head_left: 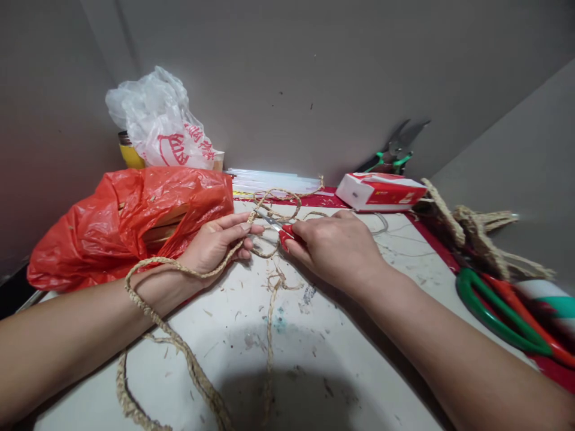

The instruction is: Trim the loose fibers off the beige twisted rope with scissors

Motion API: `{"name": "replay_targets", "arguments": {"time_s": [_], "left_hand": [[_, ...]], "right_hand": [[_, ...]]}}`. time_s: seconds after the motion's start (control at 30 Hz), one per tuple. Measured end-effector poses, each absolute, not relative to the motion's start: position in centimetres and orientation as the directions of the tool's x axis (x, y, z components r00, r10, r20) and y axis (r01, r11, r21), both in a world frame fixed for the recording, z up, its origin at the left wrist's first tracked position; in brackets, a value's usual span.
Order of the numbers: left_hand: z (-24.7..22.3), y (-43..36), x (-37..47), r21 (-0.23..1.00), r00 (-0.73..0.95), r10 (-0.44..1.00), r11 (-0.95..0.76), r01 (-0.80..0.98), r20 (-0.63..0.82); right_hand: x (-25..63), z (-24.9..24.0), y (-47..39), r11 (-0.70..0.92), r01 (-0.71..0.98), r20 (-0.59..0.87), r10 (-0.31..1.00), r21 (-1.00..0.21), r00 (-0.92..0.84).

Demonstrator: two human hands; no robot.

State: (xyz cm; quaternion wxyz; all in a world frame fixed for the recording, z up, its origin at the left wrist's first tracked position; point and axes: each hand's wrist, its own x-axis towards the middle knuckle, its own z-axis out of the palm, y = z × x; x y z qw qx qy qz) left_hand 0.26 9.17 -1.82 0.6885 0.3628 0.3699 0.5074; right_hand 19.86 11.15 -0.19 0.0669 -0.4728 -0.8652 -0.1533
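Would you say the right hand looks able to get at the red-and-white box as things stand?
Probably yes: the red-and-white box sits just beyond the right hand with nothing bulky between them, though that hand would likely need to set down the red-handled scissors first.

The braided rope [200, 374] looks like dry plant fibre, rough and matt, with stray strands along the plait. The small scissors [269, 221] have smooth, shiny metal blades and red handles that look like plastic. Thin, crinkled, glossy plastic makes up the red bag [85, 230], with wood-like strips [166, 230] in its opening; the white bag [155, 114] is filmy, see-through plastic. The box [381, 191] appears to be smooth printed card. The clear rods [265, 179] look like translucent plastic, the green handle [498, 311] smooth plastic with a soft sheen. The pale tabletop [215, 317] is smooth but stained; the grey wall [251, 66] is matt.
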Motion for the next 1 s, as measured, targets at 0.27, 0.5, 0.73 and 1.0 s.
{"name": "replay_targets", "arguments": {"time_s": [0.27,0.5,0.73,1.0], "left_hand": [[-1.99,9.19,0.27,0.864,0.193,0.969,0.228,-0.449,-0.156],[-2.21,9.29,0.24,0.862,0.167,0.973,0.22,-0.457,-0.16],[-2.26,9.38,0.05,0.884,0.208,0.972,0.192,-0.425,-0.111],[-1.91,9.16,0.3,0.885,0.181,0.973,0.207,-0.417,-0.142]], "right_hand": [[19.57,-0.36,10.96,0.518,0.83,0.272,0.785,0.206,-0.557],[19.52,-0.15,10.96,0.499,0.833,0.253,0.796,0.241,-0.55],[19.64,-0.19,11.22,0.501,0.837,0.242,0.803,0.222,-0.545],[19.52,-0.41,11.02,0.499,0.844,0.249,0.807,0.196,-0.535]]}}
